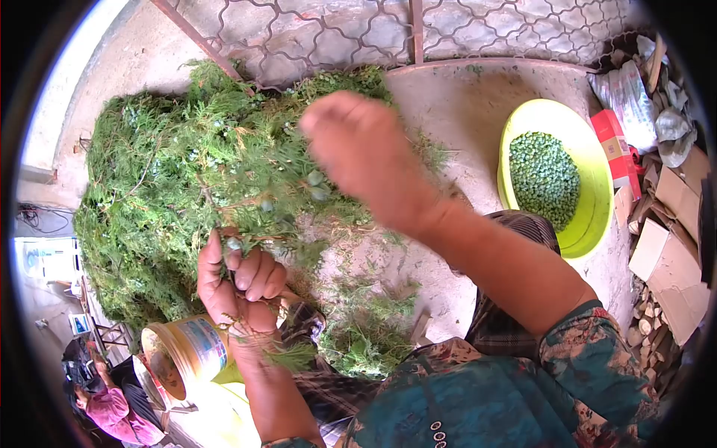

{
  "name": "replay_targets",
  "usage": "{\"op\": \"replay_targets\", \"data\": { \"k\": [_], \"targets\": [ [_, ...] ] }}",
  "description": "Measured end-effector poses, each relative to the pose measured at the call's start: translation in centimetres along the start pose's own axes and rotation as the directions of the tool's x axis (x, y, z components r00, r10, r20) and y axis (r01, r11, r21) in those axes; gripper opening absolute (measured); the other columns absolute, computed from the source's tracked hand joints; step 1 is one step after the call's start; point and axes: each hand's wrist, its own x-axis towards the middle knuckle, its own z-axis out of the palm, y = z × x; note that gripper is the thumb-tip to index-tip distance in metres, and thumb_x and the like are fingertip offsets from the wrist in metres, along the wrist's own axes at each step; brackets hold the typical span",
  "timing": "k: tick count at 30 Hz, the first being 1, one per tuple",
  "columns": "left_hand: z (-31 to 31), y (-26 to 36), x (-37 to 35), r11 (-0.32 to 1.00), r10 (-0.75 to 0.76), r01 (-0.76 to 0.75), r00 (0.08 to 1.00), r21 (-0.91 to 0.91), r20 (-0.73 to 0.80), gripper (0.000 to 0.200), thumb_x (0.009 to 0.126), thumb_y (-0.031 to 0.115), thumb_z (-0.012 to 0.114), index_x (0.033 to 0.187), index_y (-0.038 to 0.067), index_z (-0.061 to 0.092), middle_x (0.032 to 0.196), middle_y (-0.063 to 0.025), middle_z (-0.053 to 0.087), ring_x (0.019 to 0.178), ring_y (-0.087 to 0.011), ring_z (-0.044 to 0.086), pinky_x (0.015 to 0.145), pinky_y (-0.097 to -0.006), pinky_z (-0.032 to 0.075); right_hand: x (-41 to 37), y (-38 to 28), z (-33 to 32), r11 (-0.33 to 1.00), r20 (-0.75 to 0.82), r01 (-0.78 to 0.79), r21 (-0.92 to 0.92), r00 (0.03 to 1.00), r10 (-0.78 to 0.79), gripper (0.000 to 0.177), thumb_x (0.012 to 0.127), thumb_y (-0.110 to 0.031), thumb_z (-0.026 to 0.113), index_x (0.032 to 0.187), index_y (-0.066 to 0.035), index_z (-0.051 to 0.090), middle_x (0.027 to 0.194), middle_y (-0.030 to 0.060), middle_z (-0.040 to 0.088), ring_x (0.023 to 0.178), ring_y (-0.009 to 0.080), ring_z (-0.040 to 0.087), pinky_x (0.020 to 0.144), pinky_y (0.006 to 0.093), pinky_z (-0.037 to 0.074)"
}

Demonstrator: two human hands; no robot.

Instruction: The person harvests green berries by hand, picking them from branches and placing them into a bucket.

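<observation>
My left hand (243, 282) is closed around the stem of an evergreen sprig (263, 224) with small, round, blue-green cones among its leaves. Some of its greenery hangs below the wrist. Up and to the right, my right hand (366, 157) is in the air, smeared by motion, so its fingers and anything in them cannot be made out. Behind both hands lies a big heap of cut evergreen branches (142, 201) dotted with similar cones. Loose sprigs (366, 328) are scattered on the floor between my legs.
A yellow-green basin (597, 228) holding many green cones (544, 179) stands at right. Cardboard (672, 261), firewood and plastic bags are piled beyond it. A yellow bucket (205, 347) sits at lower left, near a person in pink (119, 414). Metal lattice (358, 37) borders the back.
</observation>
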Motion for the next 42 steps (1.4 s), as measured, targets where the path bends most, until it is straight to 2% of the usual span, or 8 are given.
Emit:
{"op": "replay_targets", "data": {
  "k": [3, 15, 23, 28, 31, 34, 39, 42],
  "targets": [
    [0.2, 0.7, -0.1, 0.999, -0.005, 0.007, 0.998, 0.031, -0.066, 0.035, 0.09, 0.034, 0.045, 0.063, 0.011, 0.046, 0.045, 0.0029, 0.029, 0.036, -0.0097, 0.024, 0.037, -0.0252, 0.023, 1.1, -1.5, -3.0, 0.713, 0.122, -0.279, 0.644, 0.957, 0.264, 0.018, 0.086, -0.022, 0.048, 0.082, -0.006, 0.054, 0.065, 0.0005, 0.048, 0.046, 0.0053, 0.037, 0.039, 0.0194, 0.029],
    [1.4, -1.0, -0.6, 0.995, 0.071, -0.065, 0.994, 0.079, -0.085, 0.032, 0.091, 0.036, 0.044, 0.075, 0.009, 0.052, 0.045, 0.0034, 0.027, 0.036, -0.0091, 0.023, 0.036, -0.0254, 0.023, -3.8, -0.5, 0.9, 0.882, 0.368, -0.418, 0.218, 0.872, 0.322, 0.023, 0.089, -0.029, 0.054, 0.083, -0.007, 0.053, 0.059, -0.0046, 0.045, 0.042, 0.0013, 0.032, 0.035, 0.0188, 0.022],
    [1.9, -2.1, -0.4, 0.979, 0.066, -0.043, 0.992, 0.201, -0.109, 0.031, 0.09, 0.037, 0.045, 0.075, 0.01, 0.05, 0.046, 0.0037, 0.028, 0.036, -0.0091, 0.022, 0.037, -0.0256, 0.023, -3.6, -0.9, 0.9, 0.521, 0.574, -0.734, 0.434, 0.672, 0.468, 0.021, 0.089, -0.027, 0.055, 0.082, -0.007, 0.049, 0.067, -0.001, 0.047, 0.042, 0.0026, 0.031, 0.035, 0.0187, 0.022],
    [2.0, -2.0, 0.0, 0.985, 0.091, -0.061, 0.978, 0.163, -0.188, 0.031, 0.089, 0.035, 0.048, 0.07, 0.01, 0.047, 0.045, 0.0036, 0.028, 0.036, -0.0087, 0.022, 0.037, -0.0257, 0.023, -2.7, -1.1, 0.6, 0.902, 0.334, -0.424, 0.076, 0.864, 0.378, 0.015, 0.089, -0.022, 0.052, 0.087, -0.008, 0.048, 0.068, -0.001, 0.048, 0.044, 0.0044, 0.035, 0.037, 0.0184, 0.026],
    [1.9, -1.5, -0.2, 0.977, 0.147, -0.125, 0.982, 0.174, -0.122, 0.031, 0.088, 0.033, 0.049, 0.067, 0.011, 0.046, 0.044, 0.0038, 0.028, 0.036, -0.0089, 0.022, 0.037, -0.0258, 0.023, 0.3, -0.4, -4.1, 0.911, 0.2, -0.248, 0.329, 0.961, 0.189, 0.018, 0.09, -0.023, 0.047, 0.083, -0.006, 0.05, 0.066, -0.0012, 0.048, 0.044, 0.0042, 0.036, 0.038, 0.0181, 0.028],
    [1.1, -0.8, -0.2, 0.995, 0.093, -0.09, 0.994, 0.052, -0.051, 0.035, 0.089, 0.035, 0.045, 0.064, 0.012, 0.045, 0.044, 0.0031, 0.03, 0.035, -0.0098, 0.025, 0.036, -0.0255, 0.024, 0.0, -2.7, -3.2, 0.629, 0.255, -0.375, 0.681, 0.927, 0.276, 0.025, 0.091, -0.026, 0.043, 0.077, -0.006, 0.049, 0.065, -0.0011, 0.047, 0.044, 0.0036, 0.036, 0.038, 0.0185, 0.028],
    [-0.3, -0.9, -0.2, 1.0, -0.001, 0.001, 0.991, -0.002, 0.13, 0.038, 0.091, 0.037, 0.04, 0.063, 0.012, 0.043, 0.043, 0.0029, 0.031, 0.034, -0.0105, 0.027, 0.035, -0.0258, 0.025, -3.1, -2.0, -1.0, 0.786, 0.63, -0.482, 0.388, 0.761, 0.155, 0.032, 0.091, -0.032, 0.046, 0.074, -0.005, 0.054, 0.063, -0.0001, 0.05, 0.045, 0.0048, 0.038, 0.04, 0.0207, 0.031],
    [-0.2, -1.0, -0.3, 1.0, -0.003, 0.0, 0.995, 0.03, 0.097, 0.037, 0.091, 0.038, 0.039, 0.065, 0.012, 0.044, 0.043, 0.0032, 0.031, 0.033, -0.0098, 0.026, 0.033, -0.0255, 0.024, -3.7, -0.7, 0.6, 0.94, 0.341, 0.278, -0.196, 0.918, -0.201, 0.023, 0.087, -0.023, 0.056, 0.09, 0.0, 0.058, 0.068, 0.0101, 0.059, 0.059, 0.0167, 0.056, 0.055, 0.0272, 0.042]
  ]
}}
